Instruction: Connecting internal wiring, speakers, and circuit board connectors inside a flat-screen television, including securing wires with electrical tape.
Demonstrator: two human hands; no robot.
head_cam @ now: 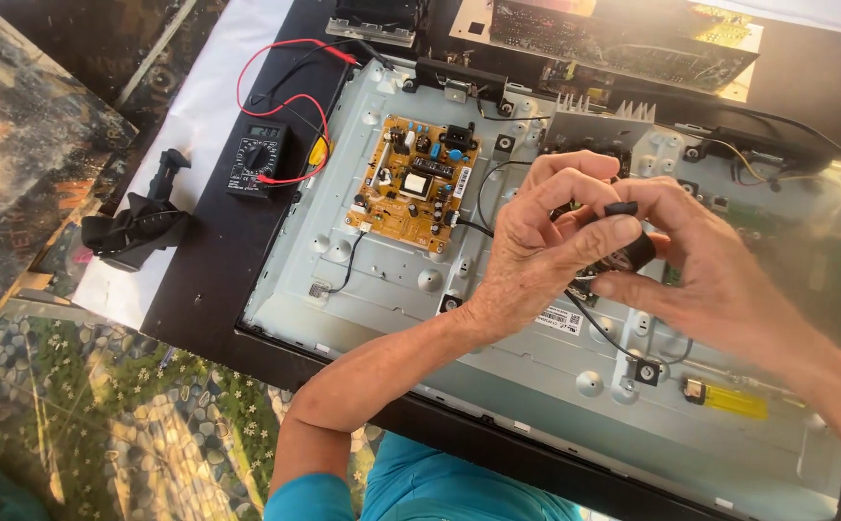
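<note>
Both my hands meet above the middle of an opened flat-panel television lying back-up, its grey metal chassis exposed. My left hand and my right hand pinch a small black cylindrical part on a thin black cable that runs down to the chassis. A small black piece sits at my fingertips just above it. To the left of my hands a yellow power-supply circuit board is fixed to the chassis.
A black multimeter with red and black leads lies left of the television on the black surround. A black handled tool rests on white cloth further left. Another circuit board and a finned heatsink sit at the back.
</note>
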